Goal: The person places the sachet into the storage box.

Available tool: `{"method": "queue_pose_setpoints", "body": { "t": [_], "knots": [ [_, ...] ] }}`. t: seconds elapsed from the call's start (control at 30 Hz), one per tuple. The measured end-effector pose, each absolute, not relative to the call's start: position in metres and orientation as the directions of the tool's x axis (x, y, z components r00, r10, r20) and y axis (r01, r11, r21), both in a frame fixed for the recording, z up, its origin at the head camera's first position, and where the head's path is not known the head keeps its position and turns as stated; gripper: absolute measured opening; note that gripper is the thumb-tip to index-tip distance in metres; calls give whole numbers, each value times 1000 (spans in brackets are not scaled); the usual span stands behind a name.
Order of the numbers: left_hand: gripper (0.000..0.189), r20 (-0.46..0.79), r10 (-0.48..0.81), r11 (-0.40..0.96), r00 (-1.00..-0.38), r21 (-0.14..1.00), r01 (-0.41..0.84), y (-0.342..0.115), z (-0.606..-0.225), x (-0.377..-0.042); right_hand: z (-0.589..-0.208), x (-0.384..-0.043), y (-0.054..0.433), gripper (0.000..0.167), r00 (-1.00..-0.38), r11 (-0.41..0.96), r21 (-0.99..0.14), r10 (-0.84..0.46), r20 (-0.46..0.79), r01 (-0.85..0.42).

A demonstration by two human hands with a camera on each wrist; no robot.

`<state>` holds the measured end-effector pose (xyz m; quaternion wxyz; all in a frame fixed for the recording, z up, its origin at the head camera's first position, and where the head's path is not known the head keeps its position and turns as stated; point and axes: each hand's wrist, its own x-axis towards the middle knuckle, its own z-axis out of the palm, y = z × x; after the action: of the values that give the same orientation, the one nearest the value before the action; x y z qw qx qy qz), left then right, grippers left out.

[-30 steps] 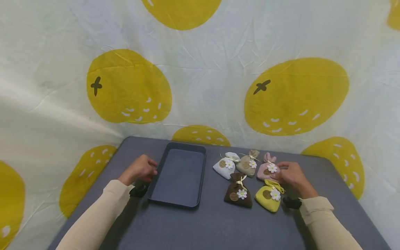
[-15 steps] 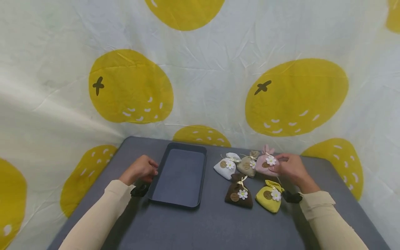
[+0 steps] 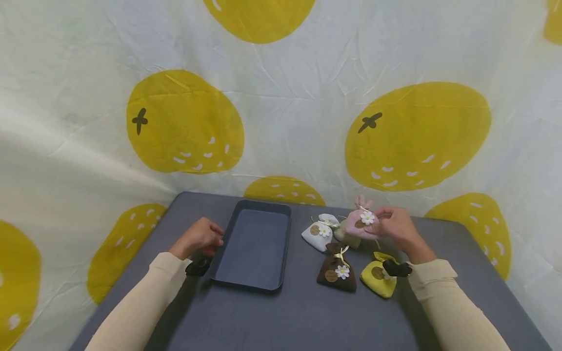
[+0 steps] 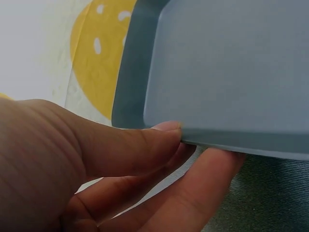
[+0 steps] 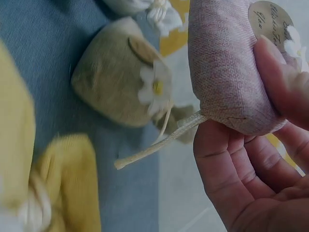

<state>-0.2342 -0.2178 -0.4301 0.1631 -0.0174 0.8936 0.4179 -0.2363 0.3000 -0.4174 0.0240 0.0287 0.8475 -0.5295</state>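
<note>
My right hand pinches a pink drawstring sachet with a white flower and a round brown label. In the right wrist view the thumb presses one face of the pink sachet while the fingers lie behind it, and its cord dangles. It hangs over the beige sachet, hiding most of it in the head view. My left hand grips the left rim of a dark grey rectangular tray. In the left wrist view the thumb lies on the rim, fingers beneath.
A white sachet lies left of the beige one. Nearer the front are a brown sachet and a yellow sachet, the latter partly behind the right wrist's strap. A fruit-print cloth hangs along the table's back edge.
My right hand has lifted the pink sachet off the table and carried it leftward, over the beige one. The left hand stays at the tray's rim.
</note>
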Motion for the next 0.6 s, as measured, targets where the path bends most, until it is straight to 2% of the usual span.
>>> {"method": "queue_pose_setpoints", "body": {
  "t": [0.27,0.6],
  "knots": [
    [37,-317,96,653,-944,735,-181,-213,-431,-237,-414,-244,281,43,-998,404,-913,4,-55,52],
    [36,-310,85,662,-947,728,-179,-214,-432,-237,-415,-252,247,30,-999,324,-946,-37,-18,5]
  ]
}}
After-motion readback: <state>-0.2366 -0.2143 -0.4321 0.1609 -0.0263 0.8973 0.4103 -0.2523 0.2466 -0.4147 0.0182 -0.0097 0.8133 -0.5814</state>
